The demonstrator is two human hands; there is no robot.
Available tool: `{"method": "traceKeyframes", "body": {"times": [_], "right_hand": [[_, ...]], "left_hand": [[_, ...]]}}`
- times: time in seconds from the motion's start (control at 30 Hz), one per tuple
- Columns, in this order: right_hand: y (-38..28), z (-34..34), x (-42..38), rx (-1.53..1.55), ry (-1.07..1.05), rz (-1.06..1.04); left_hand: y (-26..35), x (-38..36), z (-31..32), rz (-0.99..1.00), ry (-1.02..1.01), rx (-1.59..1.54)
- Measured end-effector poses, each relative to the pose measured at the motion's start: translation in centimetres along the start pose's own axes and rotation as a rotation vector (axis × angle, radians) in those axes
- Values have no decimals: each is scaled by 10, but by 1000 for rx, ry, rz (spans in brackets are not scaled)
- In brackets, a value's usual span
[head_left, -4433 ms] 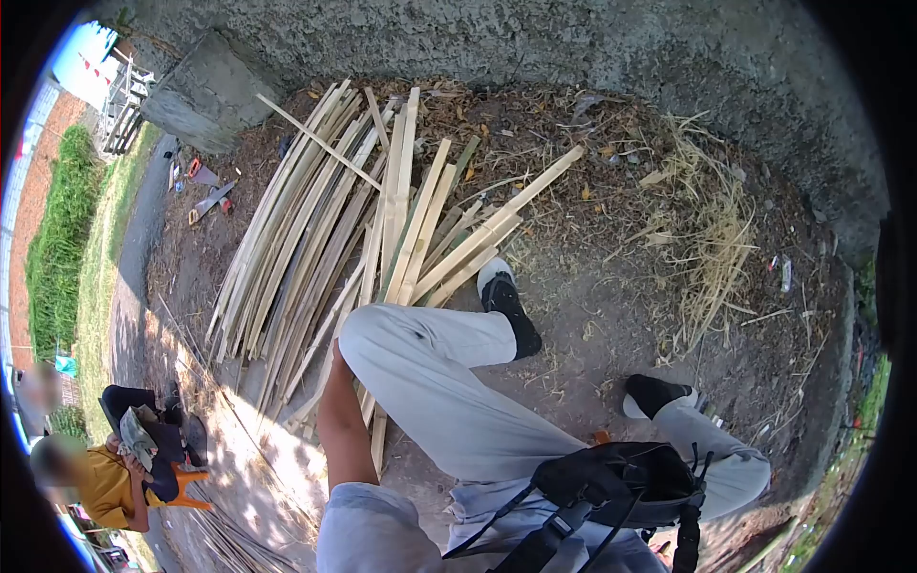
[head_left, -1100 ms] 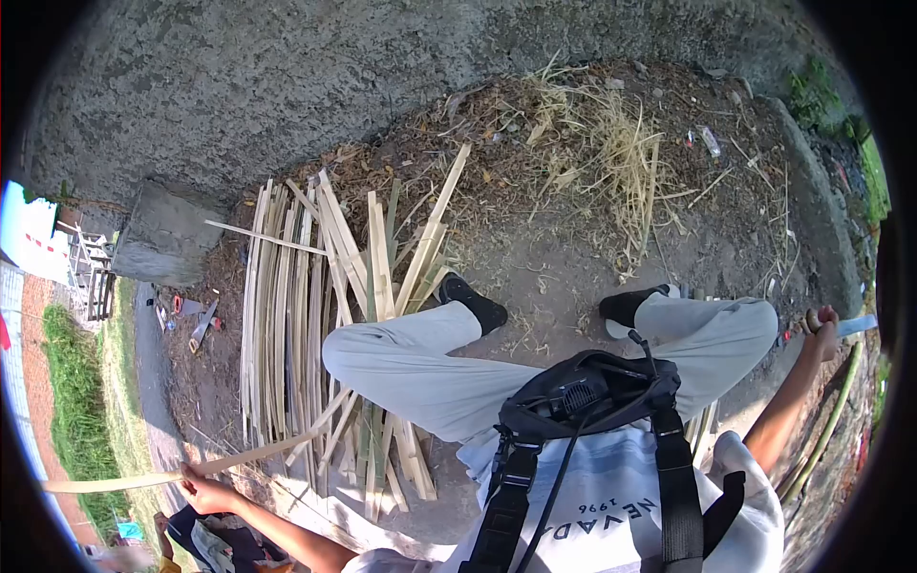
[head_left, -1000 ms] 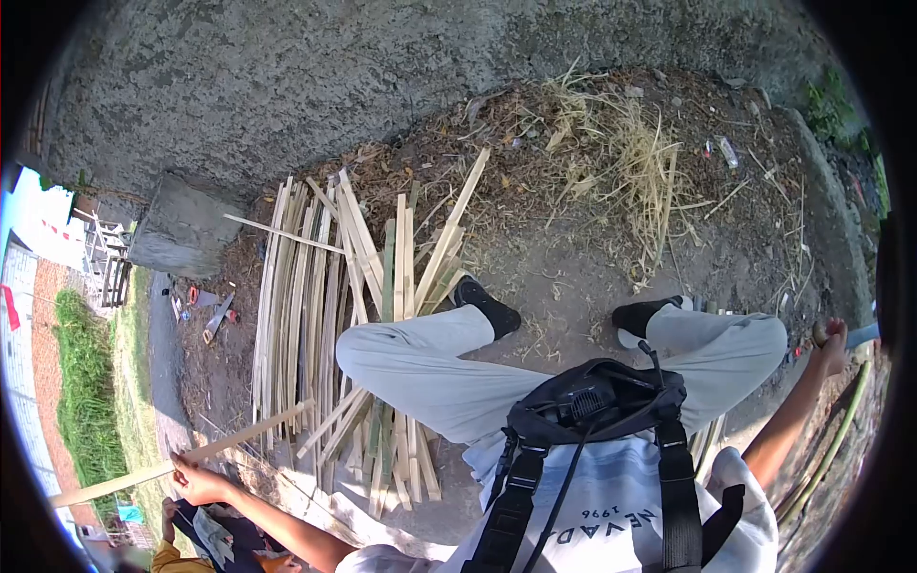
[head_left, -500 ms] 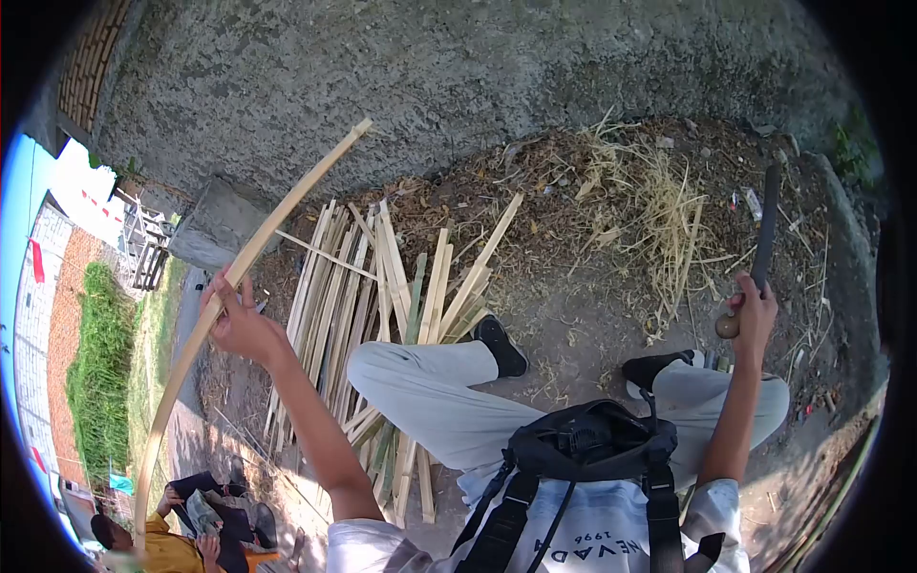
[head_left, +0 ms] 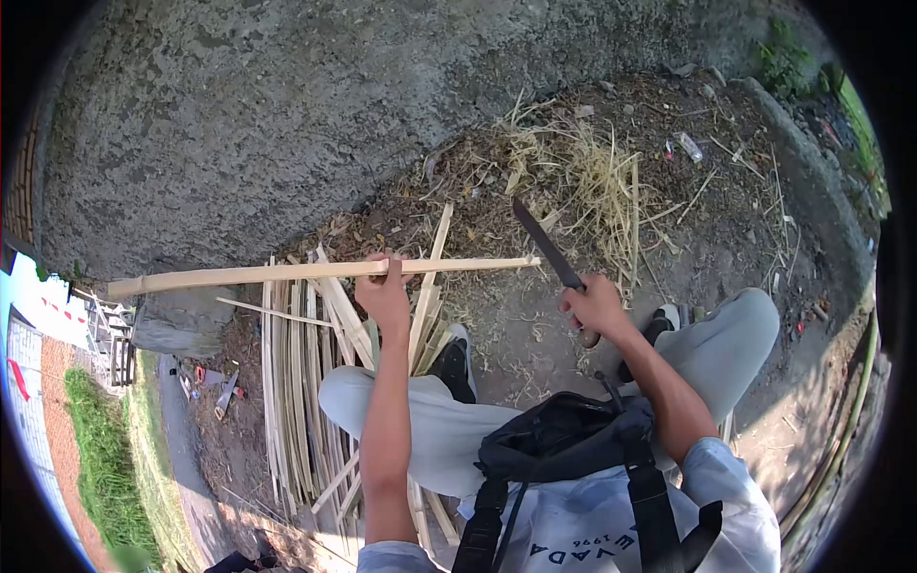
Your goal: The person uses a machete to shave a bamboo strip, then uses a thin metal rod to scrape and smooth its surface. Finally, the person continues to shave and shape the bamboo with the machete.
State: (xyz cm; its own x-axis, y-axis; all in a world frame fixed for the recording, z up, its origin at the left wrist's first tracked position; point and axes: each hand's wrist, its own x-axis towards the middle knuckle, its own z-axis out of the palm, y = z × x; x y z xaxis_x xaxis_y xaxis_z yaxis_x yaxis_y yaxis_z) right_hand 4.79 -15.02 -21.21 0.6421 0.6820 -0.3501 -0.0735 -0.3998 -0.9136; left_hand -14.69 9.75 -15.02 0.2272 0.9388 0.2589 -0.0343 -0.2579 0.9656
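Note:
A long pale bamboo strip (head_left: 220,277) lies nearly level across the head view, slightly bowed. My left hand (head_left: 385,301) is closed around it right of its middle, fingers over the upper edge. In my right hand (head_left: 598,310) is the handle of a machete (head_left: 543,237), its dark blade slanting up and to the left. The blade passes close by the strip's right end, overlapping it in this view. Below the strip, a pile of split bamboo strips (head_left: 294,401) is spread on the ground beside my bent leg.
A heap of thin shavings (head_left: 592,191) covers the ground ahead, against a rough concrete wall (head_left: 287,124). A stone block (head_left: 181,320) sits at the left. A clear plastic bottle (head_left: 690,147) lies at the right. Part of another person (head_left: 253,559) shows at the bottom left edge.
The strip has swung from steeply slanted to nearly level as my left hand moved right. My right hand brought the machete left, to the strip's end. The view has shifted too.

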Motion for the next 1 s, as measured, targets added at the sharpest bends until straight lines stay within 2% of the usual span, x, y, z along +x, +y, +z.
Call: {"method": "traceKeyframes", "body": {"times": [0.1,0.17,0.23,0.33,0.37,0.5,0.7,0.8,0.9,1.0], "right_hand": [[1,10,13,-37,10,-8],[17,15,32,-89,31,-22],[12,15,34,-35,57,-7],[8,17,40,55,100,6],[7,19,42,91,115,8],[-2,25,36,157,130,9],[13,27,38,-4,80,11],[19,32,38,-18,74,48],[28,38,41,-64,36,62],[33,42,39,-113,3,46]], "left_hand": [[-22,-9,15,-75,-51,7],[-33,-8,13,7,-55,77],[-36,-9,14,54,-34,84],[-33,-11,9,106,-87,253],[-33,-15,13,119,-74,200],[-34,-17,17,206,-148,404],[-36,-20,26,187,-138,246],[-46,-20,27,158,-161,308],[-52,-21,26,144,-219,535],[-46,-21,29,16,-270,316]]}}
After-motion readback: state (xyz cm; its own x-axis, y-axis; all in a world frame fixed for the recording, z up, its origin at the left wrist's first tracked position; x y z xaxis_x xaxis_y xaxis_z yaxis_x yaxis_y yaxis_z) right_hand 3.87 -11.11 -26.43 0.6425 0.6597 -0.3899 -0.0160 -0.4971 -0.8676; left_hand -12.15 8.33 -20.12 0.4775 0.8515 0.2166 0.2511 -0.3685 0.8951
